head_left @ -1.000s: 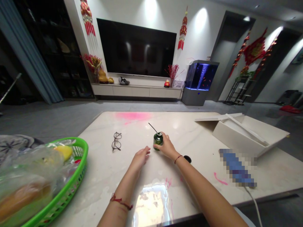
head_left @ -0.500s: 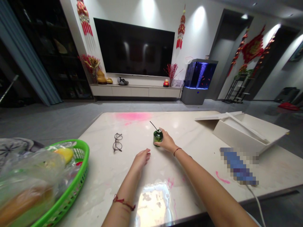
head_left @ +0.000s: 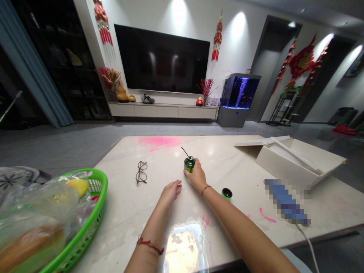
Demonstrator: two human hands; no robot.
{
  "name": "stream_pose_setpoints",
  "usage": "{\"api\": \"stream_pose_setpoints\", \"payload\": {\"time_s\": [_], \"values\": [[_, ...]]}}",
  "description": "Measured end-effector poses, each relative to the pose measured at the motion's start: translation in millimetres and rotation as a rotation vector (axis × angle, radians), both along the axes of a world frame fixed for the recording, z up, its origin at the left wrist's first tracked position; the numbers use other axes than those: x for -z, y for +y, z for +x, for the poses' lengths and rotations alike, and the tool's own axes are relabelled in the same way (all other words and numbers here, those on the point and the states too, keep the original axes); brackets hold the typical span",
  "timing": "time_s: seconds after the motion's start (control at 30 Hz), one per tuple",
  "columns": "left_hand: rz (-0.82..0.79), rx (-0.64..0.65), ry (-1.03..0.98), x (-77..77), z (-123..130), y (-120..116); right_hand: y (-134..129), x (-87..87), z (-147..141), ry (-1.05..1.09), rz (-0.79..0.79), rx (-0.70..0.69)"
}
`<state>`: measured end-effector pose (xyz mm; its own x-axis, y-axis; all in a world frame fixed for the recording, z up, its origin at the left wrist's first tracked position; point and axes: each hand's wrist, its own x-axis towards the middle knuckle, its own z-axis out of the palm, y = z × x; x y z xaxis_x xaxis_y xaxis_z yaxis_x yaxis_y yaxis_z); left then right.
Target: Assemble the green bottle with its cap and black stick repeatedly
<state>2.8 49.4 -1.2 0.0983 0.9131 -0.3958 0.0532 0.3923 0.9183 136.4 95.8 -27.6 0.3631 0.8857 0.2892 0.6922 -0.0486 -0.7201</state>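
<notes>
A small green glass bottle (head_left: 189,163) stands upright on the white table, with one thin dark stick leaning out of its neck. My right hand (head_left: 196,175) is wrapped around the bottle's right side, thumb in front; the fingers behind are partly hidden. To its left, my left hand (head_left: 171,189) rests low over the table, fingers stretched out and holding nothing. Beside my right forearm sits a short green cap-like piece (head_left: 226,194) with a black hollow opening. A pair of eyeglasses (head_left: 141,173) lies left of the bottle.
At the left edge is a green plastic basket (head_left: 104,185) with bagged items. An open white box (head_left: 287,163) stands on the right, near a blurred blue object (head_left: 286,201) with a white cable. Pink stains mark the tabletop (head_left: 119,212).
My right hand has shifted slightly left and lower around the bottle, and the forearm has moved left. The green cap-like piece, mostly hidden behind the forearm before, now shows.
</notes>
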Motion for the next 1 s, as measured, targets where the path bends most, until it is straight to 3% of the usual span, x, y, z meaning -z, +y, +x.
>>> {"api": "stream_pose_setpoints", "payload": {"time_s": [0.37,0.5,0.7,1.0], "values": [[-0.051,-0.020,0.013,3.7,1,7,52,9.7,20,0.026,0.007,-0.117],[-0.097,-0.110,0.046,9.4,6,13,64,12.1,24,0.033,0.009,-0.120],[-0.074,-0.129,0.035,19.3,9,18,77,14.1,25,0.018,-0.021,-0.099],[0.046,0.003,0.077,14.9,5,6,83,24.2,36,0.137,0.040,-0.176]]}}
